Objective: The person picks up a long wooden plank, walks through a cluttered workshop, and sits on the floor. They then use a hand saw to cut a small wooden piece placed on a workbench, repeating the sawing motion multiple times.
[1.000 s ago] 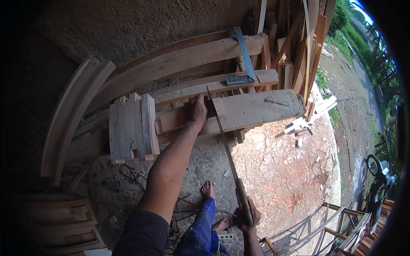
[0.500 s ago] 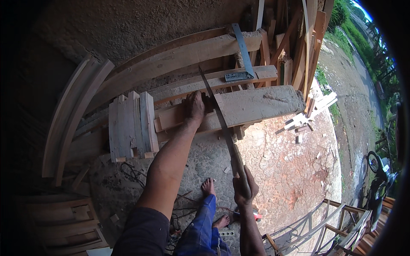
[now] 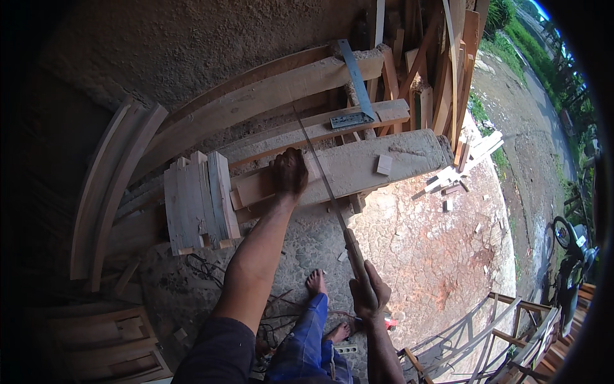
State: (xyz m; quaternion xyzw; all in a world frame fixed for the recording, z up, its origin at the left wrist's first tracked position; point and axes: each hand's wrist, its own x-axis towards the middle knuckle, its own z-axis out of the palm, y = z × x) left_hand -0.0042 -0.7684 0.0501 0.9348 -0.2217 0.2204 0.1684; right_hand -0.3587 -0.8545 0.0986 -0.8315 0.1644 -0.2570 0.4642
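My right hand (image 3: 371,293) is wrapped round the handle of a handsaw (image 3: 325,182), whose long blade slants up and to the left across the bench plank. My left hand (image 3: 291,171) is closed on a short wooden board (image 3: 254,188) and presses it against the thick bench plank (image 3: 409,150), just left of the blade. A small square offcut (image 3: 384,164) lies on the plank, right of the saw. Behind it, a metal try square (image 3: 358,80) rests across the rear boards. The left fingertips are partly hidden.
Several cut wood pieces (image 3: 199,201) stand together on the bench at left, with long boards (image 3: 115,192) beyond them. More timber leans at the back right. Wood scraps (image 3: 460,168) lie on the floor. A wooden frame (image 3: 511,326) and a motorbike (image 3: 572,256) are at right.
The small square offcut now lies loose on the plank, right of the blade. The saw and my right hand have shifted a little toward me and down. My left hand stays on the board.
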